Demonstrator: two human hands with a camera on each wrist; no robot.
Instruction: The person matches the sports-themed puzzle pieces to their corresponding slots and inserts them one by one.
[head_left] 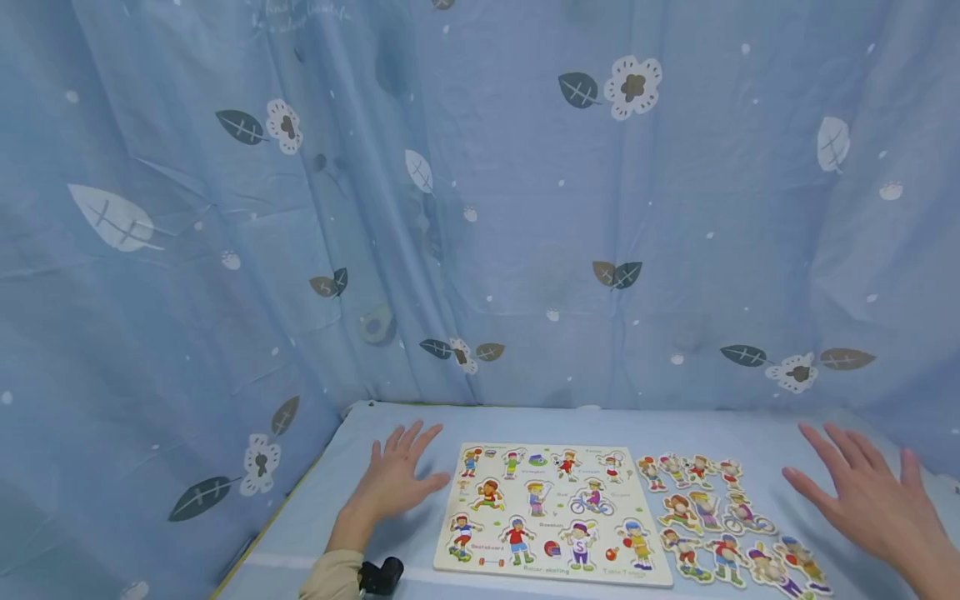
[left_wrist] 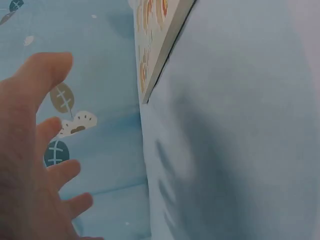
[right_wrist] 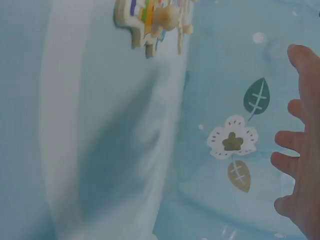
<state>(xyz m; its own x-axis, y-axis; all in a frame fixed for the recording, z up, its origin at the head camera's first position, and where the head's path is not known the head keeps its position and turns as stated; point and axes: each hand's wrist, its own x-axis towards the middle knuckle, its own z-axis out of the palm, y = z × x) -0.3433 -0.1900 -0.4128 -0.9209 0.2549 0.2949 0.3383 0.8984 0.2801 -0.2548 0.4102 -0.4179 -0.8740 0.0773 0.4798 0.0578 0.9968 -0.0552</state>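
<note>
A white wooden puzzle board [head_left: 555, 517] with colourful sports figures lies flat on the table. Beside its right edge, several loose puzzle pieces [head_left: 726, 554] are laid out in rows; a round wooden knob shows on a puzzle piece [right_wrist: 167, 17] in the right wrist view. My left hand [head_left: 397, 483] hovers left of the board with fingers spread, holding nothing. On the other side, my right hand [head_left: 873, 496] is raised to the right of the pieces, its fingers apart and nothing in it. Both hands cast shadows on the table.
A pale blue cloth covers the table [head_left: 405, 417]. Behind and to the left hangs a blue curtain [head_left: 525, 208] with leaf and flower prints. Near the left sleeve, a small black object [head_left: 386, 575] sits at the lower edge of the head view.
</note>
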